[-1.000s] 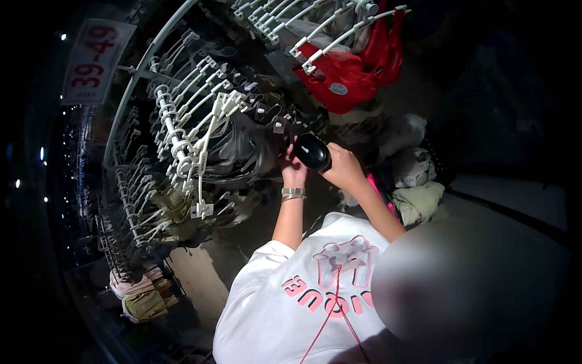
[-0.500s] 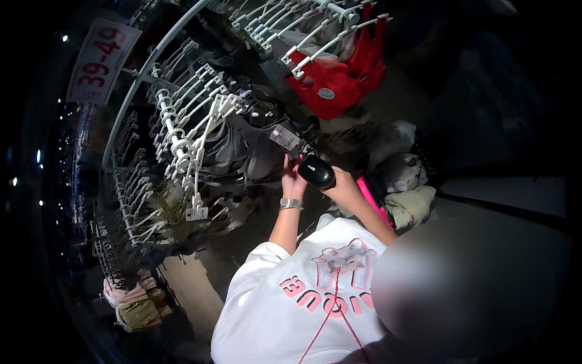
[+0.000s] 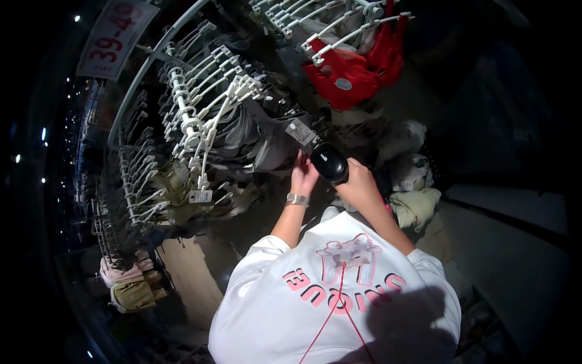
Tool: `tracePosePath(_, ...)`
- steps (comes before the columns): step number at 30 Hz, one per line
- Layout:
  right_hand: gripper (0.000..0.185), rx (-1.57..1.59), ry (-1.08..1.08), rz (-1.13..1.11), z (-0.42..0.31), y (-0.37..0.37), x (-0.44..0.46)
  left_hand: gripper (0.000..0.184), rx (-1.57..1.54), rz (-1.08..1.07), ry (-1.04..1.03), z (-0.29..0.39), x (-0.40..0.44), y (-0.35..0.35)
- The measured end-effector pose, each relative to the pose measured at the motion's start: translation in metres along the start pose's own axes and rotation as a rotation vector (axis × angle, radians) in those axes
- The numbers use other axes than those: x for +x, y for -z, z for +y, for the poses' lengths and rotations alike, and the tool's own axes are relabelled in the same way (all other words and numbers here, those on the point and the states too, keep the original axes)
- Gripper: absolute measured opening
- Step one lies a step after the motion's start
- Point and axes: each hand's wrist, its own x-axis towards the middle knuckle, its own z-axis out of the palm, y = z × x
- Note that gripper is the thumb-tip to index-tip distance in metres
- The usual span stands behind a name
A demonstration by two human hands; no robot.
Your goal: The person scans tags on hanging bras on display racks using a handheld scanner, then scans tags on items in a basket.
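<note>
My right hand (image 3: 359, 182) is wrapped round a black handheld barcode scanner (image 3: 329, 162), its head turned up toward the tag. A white price tag (image 3: 300, 131) hangs at the edge of a grey bra (image 3: 271, 150) on the rack, just beyond the scanner. My left hand (image 3: 304, 176), with a silver band at the wrist, is at the bra's lower edge below the tag. Its fingers seem closed on the grey fabric, though the scanner's shadow partly hides them.
White clip hangers (image 3: 193, 124) line the rack, with a "39-49" sign (image 3: 115, 37) at upper left. A red garment (image 3: 348, 76) hangs at the top. Folded clothes (image 3: 415, 203) lie to the right; a pale bundle (image 3: 130, 291) sits lower left.
The view has shifted, so the rack and sign sit farther right and higher. Both hands stay by the tag, the scanner still in my right hand. The blurred shape at lower right is gone.
</note>
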Motion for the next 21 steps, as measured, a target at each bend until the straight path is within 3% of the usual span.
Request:
tracePosePath(16, 0.026, 0.184, -0.029, 0.015, 0.014, -0.002, 0.000, 0.033, 0.068, 0.080, -0.071, -0.004, 0.003, 0.015)
tracePosePath(21, 0.029, 0.258, -0.027, -0.003, 0.053, -0.014, -0.017, 0.024, 0.117, 0.038, 0.005, -0.006, 0.002, 0.015)
